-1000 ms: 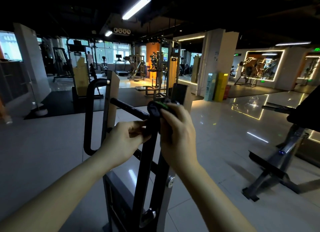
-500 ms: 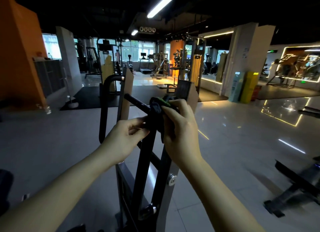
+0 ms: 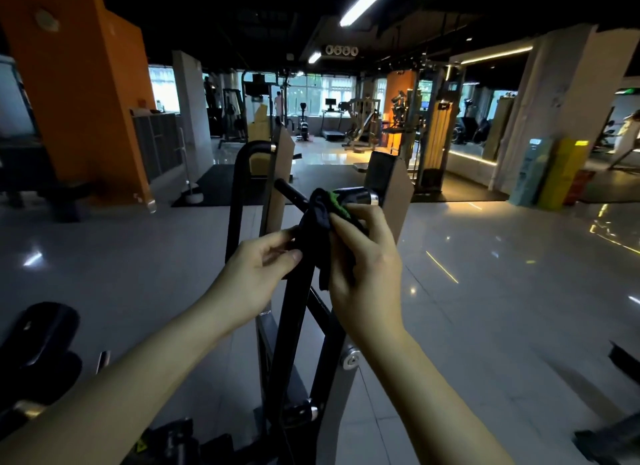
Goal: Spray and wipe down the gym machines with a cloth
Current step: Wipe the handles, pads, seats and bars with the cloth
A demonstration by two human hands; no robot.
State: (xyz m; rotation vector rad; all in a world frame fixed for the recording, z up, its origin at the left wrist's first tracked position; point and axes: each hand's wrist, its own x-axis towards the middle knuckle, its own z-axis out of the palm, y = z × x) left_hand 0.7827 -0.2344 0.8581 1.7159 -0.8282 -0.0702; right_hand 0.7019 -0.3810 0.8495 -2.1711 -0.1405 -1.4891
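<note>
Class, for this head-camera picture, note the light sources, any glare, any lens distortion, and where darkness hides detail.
Head view: the ceiling strip light and far windows are the bright sources; the glossy floor carries glare streaks and spots; the white pillar leans, a sign of wide-angle distortion; the dark cloth and black machine frame merge in shadow.

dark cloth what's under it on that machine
The dark cloth lies over the machine's black crossbar where it meets the upright post. The joint itself is hidden by the cloth and the right hand.
</note>
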